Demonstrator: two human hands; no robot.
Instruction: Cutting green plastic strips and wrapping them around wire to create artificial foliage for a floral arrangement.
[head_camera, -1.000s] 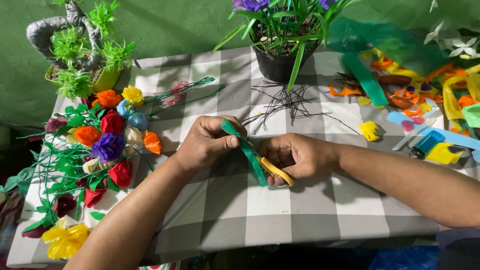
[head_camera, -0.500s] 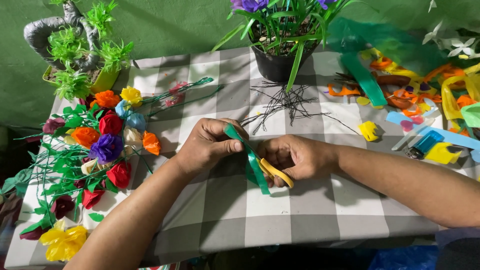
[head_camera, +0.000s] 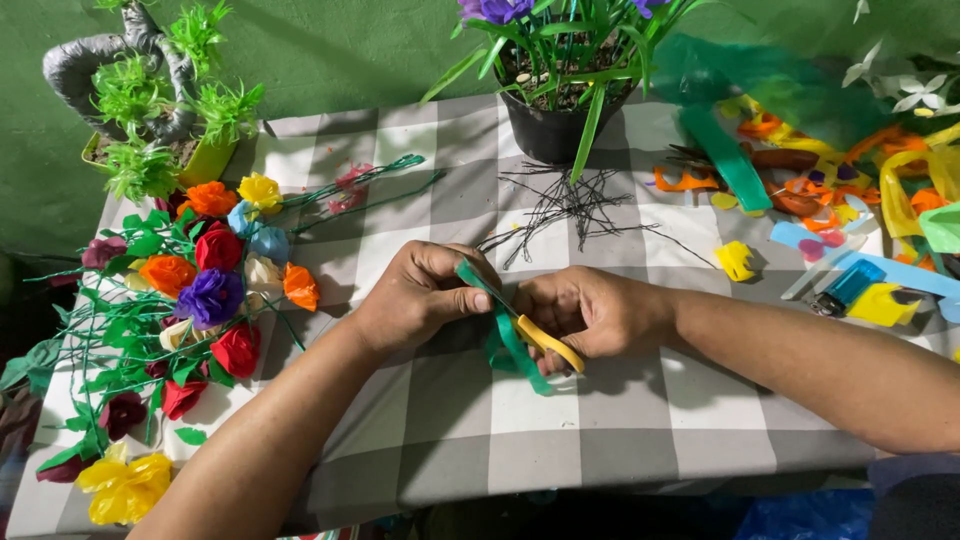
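We see two bare forearms without sleeves, left hand (head_camera: 415, 300) bare, right hand (head_camera: 595, 312) bare, no rings, no watch, no gloves

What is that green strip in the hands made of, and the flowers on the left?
Green strip: looks like thin plastic film or ribbon, slightly glossy, bending limply between the left hand and right hand. Flowers: probably the same crinkled sheet, rolled; paper is possible.

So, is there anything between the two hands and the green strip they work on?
Nothing visible. The left hand already pinches the green strip, and the right hand holds yellow-handled scissors against it. The black wires lie apart, behind.
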